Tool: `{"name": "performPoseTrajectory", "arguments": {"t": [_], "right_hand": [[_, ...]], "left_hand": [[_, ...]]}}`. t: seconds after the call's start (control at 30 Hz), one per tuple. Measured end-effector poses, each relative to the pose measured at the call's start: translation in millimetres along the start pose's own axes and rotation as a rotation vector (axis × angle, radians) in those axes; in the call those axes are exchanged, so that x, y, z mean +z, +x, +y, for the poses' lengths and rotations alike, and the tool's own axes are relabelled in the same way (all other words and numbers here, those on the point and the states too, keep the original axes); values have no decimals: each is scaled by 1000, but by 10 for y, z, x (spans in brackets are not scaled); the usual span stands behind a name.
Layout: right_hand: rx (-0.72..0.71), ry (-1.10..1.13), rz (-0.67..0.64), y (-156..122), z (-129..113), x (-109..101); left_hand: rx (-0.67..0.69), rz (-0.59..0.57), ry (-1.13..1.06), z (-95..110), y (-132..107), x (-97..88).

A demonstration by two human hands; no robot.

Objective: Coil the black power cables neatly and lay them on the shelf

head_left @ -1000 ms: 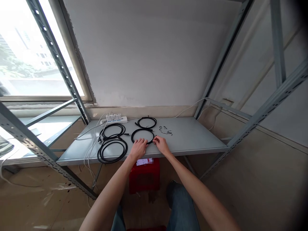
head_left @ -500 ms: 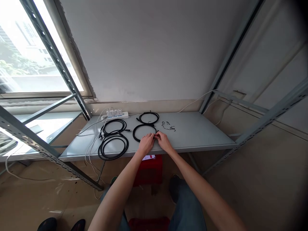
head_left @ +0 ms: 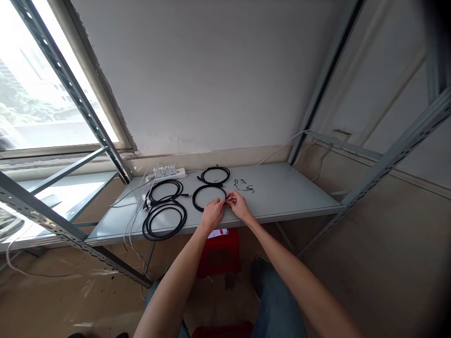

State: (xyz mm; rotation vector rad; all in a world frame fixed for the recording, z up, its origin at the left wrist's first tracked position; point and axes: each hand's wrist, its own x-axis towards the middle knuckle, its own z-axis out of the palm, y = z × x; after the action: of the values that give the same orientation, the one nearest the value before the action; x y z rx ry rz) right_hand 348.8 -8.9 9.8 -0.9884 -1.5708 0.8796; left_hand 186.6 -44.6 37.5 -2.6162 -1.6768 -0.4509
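Observation:
A coil of black cable (head_left: 193, 199) lies near the shelf's front edge. My left hand (head_left: 213, 212) is closed on its right side, fingers bent over the cable. Close beside it, my right hand (head_left: 239, 205) pinches with thumb and fingertips at the same edge of the coil; what lies between those fingertips is too small to make out. Several thin black wire ties (head_left: 244, 189) are scattered to the right of the hands. Behind the held coil lies another black cable coil (head_left: 229, 175), its plug end pointing left.
Two more black cable coils (head_left: 184, 220) lie at the left, partly overlapping. A white power strip (head_left: 180, 172) with plugs sits against the wall, and white cords (head_left: 136, 213) hang over the front edge. Metal posts (head_left: 313, 101) frame the grey shelf (head_left: 292, 190). A red stool (head_left: 218, 256) stands below.
My right hand's fingers have shifted and opened up slightly at the coil's edge, while my left hand stays on the cable. The whole view has tilted a little.

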Motion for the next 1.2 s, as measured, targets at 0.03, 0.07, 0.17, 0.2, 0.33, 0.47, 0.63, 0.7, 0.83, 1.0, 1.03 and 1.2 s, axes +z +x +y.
{"name": "performPoseTrajectory", "arguments": {"t": [0.03, 0.07, 0.17, 0.2, 0.33, 0.47, 0.63, 0.7, 0.83, 1.0, 1.03, 1.2], "right_hand": [[-12, -9, 5, -1, -2, 0], [-24, -19, 12, -2, -2, 0], [-35, -19, 23, 3, 4, -11], [-23, -1, 22, 8, 9, -19], [64, 94, 28, 34, 24, -61], [119, 129, 38, 37, -3, -88], [128, 141, 44, 27, -48, -105], [137, 152, 59, 26, -64, -111], [158, 170, 76, 24, -85, -115], [108, 156, 57, 39, -29, -94], [86, 141, 40, 46, -9, -89], [-14, 49, -37, 78, 71, -88]], "left_hand": [[1, 1, 7, 4, 1, -1], [3, 1, 14, 9, 3, 0], [12, -3, 43, 26, 5, 8], [12, -6, 53, 34, 5, 12], [5, -8, 81, 56, -2, 24], [2, -2, 75, 60, -14, 12], [-5, -14, 69, 56, -17, -6], [3, -7, 65, 53, -14, -7], [13, -12, 51, 39, -6, 3], [26, 0, 35, 19, 5, 29], [26, -4, 31, 17, 7, 31], [15, -27, 22, 17, 10, 20]]}}
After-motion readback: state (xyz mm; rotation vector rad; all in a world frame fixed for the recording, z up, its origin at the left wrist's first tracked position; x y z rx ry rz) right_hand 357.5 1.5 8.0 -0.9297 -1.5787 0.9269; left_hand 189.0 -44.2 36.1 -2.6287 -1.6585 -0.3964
